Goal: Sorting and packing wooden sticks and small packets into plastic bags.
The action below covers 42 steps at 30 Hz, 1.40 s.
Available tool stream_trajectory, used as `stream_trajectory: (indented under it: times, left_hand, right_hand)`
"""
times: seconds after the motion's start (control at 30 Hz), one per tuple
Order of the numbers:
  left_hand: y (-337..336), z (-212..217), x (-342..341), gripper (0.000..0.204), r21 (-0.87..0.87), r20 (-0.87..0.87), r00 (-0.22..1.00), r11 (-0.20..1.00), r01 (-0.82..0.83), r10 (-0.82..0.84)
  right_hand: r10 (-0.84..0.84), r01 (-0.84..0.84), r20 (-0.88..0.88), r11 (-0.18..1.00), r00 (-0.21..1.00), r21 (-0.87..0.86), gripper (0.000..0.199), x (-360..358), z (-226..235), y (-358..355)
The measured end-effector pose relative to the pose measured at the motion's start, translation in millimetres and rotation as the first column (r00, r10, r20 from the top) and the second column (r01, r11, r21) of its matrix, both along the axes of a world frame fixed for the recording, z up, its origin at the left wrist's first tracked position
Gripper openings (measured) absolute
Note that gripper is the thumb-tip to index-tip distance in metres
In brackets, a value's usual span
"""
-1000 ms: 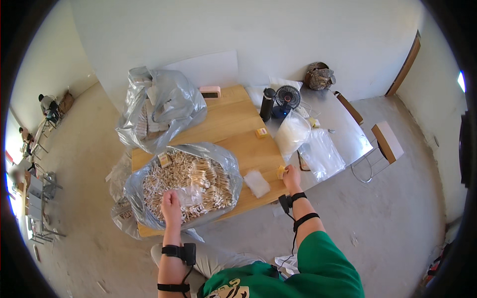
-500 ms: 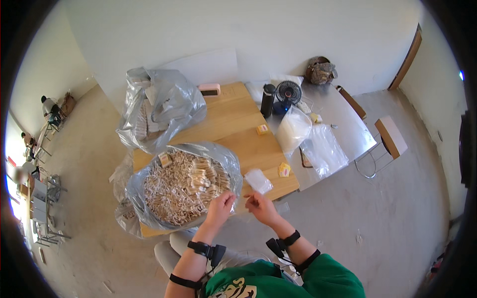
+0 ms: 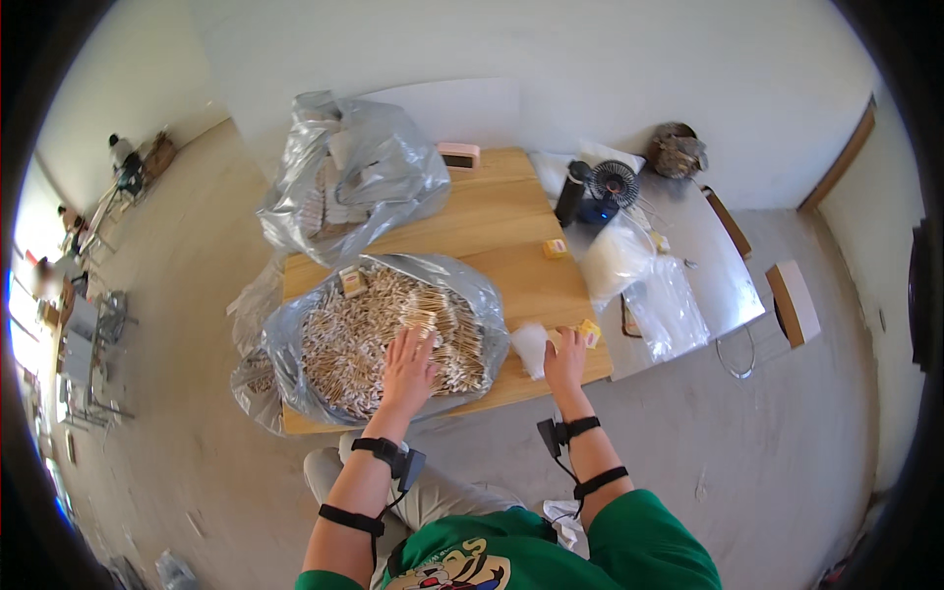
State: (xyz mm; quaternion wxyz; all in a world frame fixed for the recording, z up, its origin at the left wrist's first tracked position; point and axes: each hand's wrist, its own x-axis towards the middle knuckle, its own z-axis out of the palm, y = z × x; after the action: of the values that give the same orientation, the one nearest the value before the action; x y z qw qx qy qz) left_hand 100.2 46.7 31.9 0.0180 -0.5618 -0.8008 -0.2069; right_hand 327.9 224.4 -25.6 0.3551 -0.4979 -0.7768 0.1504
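A grey plastic bag (image 3: 285,339), its mouth spread wide, holds a heap of loose cotton swabs (image 3: 344,334) with wooden sticks. My left hand (image 3: 405,372) rests on the heap with its fingers spread, just below a lighter bundle of swabs (image 3: 421,305). At the table's right side, my right hand (image 3: 564,366) reaches down with fingers stretched out. It is between a stack of small clear plastic bags (image 3: 530,346) and a small yellow box (image 3: 589,332); whether it touches either is hard to make out.
Another yellow box (image 3: 555,249) stands farther back on the wooden table (image 3: 492,221). A second big grey bag (image 3: 393,147) fills the far left. On the metal table are a black bottle (image 3: 572,192), a small fan (image 3: 614,185) and plastic bags (image 3: 669,305). People sit far left.
My hands have moved apart from near each other at the table's front edge. The left now lies on the swabs; the right has gone rightward to the small bags. The view has shifted too.
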Motion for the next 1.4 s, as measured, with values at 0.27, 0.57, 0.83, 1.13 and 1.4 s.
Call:
stream_trajectory:
  times: [0.27,0.57,0.83,1.13,1.4]
  left_hand:
    - [30,-2,-4,0.054,-0.110,-0.035,0.983,0.978,0.177,-0.181]
    - [2,-30,-59,0.040,-0.073,-0.009,1.000,0.997,-0.017,0.017]
    - [-53,-24,-109,0.044,-0.223,-0.094,0.988,0.965,-0.140,0.122]
    - [-64,-30,-130,0.051,-0.257,0.159,0.946,0.937,-0.238,0.284]
    - [-37,-35,-109,0.061,-0.383,0.033,0.962,0.892,-0.239,0.272]
  right_hand:
    - [0.326,-0.304,-0.105,0.935,0.939,0.184,0.022,-24,42,-60]
    - [0.600,-0.589,-0.070,0.797,0.797,0.130,0.022,-118,59,-72]
    - [0.629,-0.754,0.482,0.647,0.610,0.110,0.040,-206,58,-62]
    - [0.624,-0.474,0.454,0.780,0.636,-0.409,0.054,-189,36,6]
    - [0.545,-0.730,0.647,0.683,0.534,0.026,0.043,-209,28,-47]
